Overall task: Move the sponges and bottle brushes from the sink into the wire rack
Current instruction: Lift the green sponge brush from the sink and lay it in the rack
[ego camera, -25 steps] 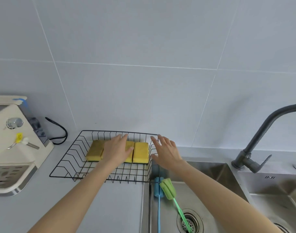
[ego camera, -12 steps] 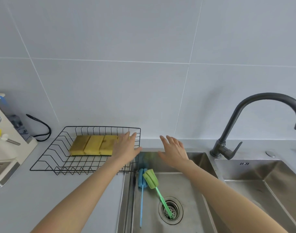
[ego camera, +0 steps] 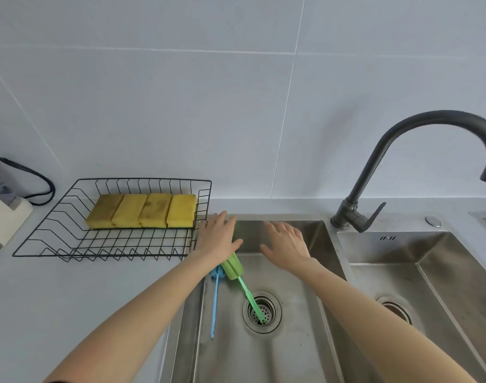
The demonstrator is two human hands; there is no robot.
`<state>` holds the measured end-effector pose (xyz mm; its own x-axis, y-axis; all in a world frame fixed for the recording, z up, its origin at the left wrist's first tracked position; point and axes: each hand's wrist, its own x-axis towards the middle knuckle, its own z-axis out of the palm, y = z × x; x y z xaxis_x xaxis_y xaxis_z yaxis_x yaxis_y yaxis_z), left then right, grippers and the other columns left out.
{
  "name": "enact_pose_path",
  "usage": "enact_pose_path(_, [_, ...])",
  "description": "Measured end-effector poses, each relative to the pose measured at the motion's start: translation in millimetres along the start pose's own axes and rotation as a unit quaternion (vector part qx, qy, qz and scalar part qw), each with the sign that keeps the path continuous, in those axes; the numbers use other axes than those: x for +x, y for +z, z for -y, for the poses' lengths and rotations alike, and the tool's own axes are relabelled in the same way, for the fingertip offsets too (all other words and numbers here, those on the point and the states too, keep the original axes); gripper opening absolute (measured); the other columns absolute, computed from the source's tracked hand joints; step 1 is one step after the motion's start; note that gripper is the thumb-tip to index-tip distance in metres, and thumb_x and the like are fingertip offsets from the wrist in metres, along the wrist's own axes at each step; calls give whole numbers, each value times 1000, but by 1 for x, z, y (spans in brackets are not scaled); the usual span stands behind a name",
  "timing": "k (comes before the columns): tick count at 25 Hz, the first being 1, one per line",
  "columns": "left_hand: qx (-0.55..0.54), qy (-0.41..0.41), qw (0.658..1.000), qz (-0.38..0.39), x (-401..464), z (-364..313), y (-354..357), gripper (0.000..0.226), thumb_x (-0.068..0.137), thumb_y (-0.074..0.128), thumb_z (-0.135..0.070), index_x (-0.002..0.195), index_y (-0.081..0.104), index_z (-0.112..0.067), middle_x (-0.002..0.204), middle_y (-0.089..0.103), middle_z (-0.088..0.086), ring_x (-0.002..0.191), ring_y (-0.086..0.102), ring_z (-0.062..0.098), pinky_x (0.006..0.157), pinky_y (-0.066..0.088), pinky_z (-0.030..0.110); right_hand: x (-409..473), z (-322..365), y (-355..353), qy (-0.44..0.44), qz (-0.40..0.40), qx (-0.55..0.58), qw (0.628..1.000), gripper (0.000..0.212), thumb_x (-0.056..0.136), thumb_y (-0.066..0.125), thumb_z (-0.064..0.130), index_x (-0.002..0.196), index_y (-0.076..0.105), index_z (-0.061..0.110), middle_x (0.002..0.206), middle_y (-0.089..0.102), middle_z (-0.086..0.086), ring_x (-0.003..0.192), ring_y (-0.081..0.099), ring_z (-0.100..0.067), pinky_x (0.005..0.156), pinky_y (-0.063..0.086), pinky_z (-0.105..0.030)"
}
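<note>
Both hands (ego camera: 218,236) spread flat, empty

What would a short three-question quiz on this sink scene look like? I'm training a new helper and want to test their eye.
1. How many sponges lie in the wire rack?
2. True or false: the green brush and the blue brush are already in the rack.
3. Which hand is nearer the rack: A) left hand, B) right hand?

Key:
1. Four, side by side.
2. False; both lie in the left sink.
3. A. Both hands are open and hold nothing.
</note>
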<state>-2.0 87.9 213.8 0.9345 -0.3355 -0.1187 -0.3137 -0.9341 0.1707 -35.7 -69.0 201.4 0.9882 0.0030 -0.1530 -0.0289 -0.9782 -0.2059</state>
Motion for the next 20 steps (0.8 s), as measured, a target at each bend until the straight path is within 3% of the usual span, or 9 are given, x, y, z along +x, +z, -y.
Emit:
enact_pose_path(6, [5,16,997,70,5,-9,44,65,90,49,-36,144,19,-15,154,19,11,142,16,30,114,19,46,3,-20,44,29,63,44,997,59,91,46,26,145,24,12,149,36,-10,140,27,-26,114,23,-39])
enact_pose_path(15, [29,29,986,163,25,-3,102,60,90,50,-30,141,25,-11,152,25,9,140,21,29,111,27,48,17,-32,120,71,165,80,980,46,91,44,18,136,37,6,137,46,-16,127,43,-34,103,38,-41])
enact_pose_path(20, [70,35,972,220,32,0,131,58,91,48,-28,141,24,-11,155,17,7,142,14,33,112,25,48,21,-40,157,100,232,95,963,33,90,42,12,120,50,-1,128,53,-19,117,52,-35,95,43,-40])
